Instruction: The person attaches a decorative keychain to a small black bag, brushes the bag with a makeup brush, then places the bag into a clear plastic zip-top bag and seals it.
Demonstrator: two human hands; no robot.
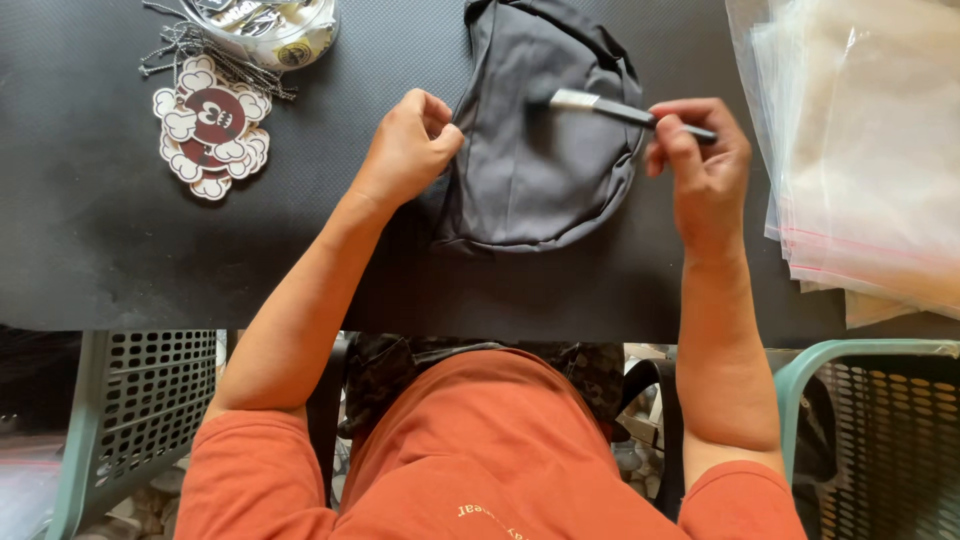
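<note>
1. Our left hand (408, 150): fingers clenched on the left edge of the grey fabric pouch (535, 150), pinning it to the black tabletop (90, 220).
2. Our right hand (700, 155): fingers pinch a small brush (620, 108) w/ silver ferrule, bristle end over the pouch top.
3. Pouch sits center, btwn both hands.
4. Left: stack of cloud-shaped tags (212, 128), clear tub (265, 30). Right: clear zip bags (860, 150).

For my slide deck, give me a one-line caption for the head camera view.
Left hand pins a grey fabric pouch on a black mat while right hand runs a small brush across it.
</note>
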